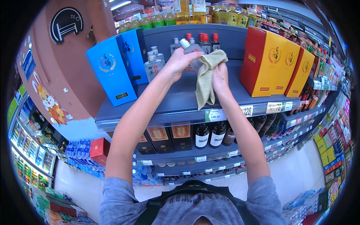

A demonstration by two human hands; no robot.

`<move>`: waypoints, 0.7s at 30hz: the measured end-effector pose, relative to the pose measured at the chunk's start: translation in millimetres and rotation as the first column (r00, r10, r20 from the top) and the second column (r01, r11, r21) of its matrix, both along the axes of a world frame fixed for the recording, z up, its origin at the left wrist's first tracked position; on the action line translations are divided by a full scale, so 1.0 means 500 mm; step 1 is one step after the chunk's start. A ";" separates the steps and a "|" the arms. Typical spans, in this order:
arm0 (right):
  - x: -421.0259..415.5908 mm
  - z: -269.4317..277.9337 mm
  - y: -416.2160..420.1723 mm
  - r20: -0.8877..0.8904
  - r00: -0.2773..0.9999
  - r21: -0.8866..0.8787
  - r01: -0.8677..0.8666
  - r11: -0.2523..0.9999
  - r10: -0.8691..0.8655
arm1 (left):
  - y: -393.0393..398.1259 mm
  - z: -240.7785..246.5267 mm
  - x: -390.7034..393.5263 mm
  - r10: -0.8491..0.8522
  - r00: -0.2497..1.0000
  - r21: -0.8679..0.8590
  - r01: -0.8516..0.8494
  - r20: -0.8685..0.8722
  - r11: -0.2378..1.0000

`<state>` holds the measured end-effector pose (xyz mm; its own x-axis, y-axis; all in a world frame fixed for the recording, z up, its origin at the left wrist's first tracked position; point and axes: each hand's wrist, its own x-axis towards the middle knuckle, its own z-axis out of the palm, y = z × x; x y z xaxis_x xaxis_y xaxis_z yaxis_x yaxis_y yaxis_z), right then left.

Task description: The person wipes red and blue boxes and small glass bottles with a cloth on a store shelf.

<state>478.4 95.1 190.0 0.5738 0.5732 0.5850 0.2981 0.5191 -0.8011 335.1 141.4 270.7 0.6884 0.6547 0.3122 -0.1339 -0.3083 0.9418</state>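
Note:
My left hand (180,62) grips a small clear glass liquor bottle (193,48) with a silvery cap, tilted above the shelf. In my right hand (220,76) is a pale yellow-green cloth (207,76), which drapes over the bottle's lower part and hangs down toward the shelf's front edge. The cloth covers part of the bottle, so its base is only partly seen. Similar clear bottles (153,66) stand on the grey shelf (174,97) left of my hands. Behind the held bottle are dark bottles with red caps (206,42).
Blue gift boxes (109,69) stand at the shelf's left, red-and-yellow boxes (271,63) at its right. A clear price strip (168,118) runs along the front edge. Wine bottles (218,133) and dark boxes (181,137) fill the shelf below. A brown pillar (67,59) rises at left.

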 end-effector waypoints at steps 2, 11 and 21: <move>0.020 0.017 -0.015 0.123 0.986 -0.098 0.128 0.987 -0.116 | -0.005 -0.006 -0.014 -0.045 0.999 0.010 0.045 0.014 0.999; -0.049 0.086 -0.086 0.298 0.945 0.226 0.065 0.972 -0.132 | -0.004 -0.022 -0.017 0.331 0.943 0.688 -0.221 -0.029 0.691; 0.033 0.132 -0.068 0.605 0.654 0.139 0.474 0.870 -0.453 | 0.062 0.019 -0.014 0.054 0.958 0.480 0.091 -0.280 0.873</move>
<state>494.9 61.0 256.0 0.3020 0.3528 0.8857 0.9133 0.1594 -0.3749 328.1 172.3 280.1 0.8036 0.4573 0.3808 0.0984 -0.7332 0.6728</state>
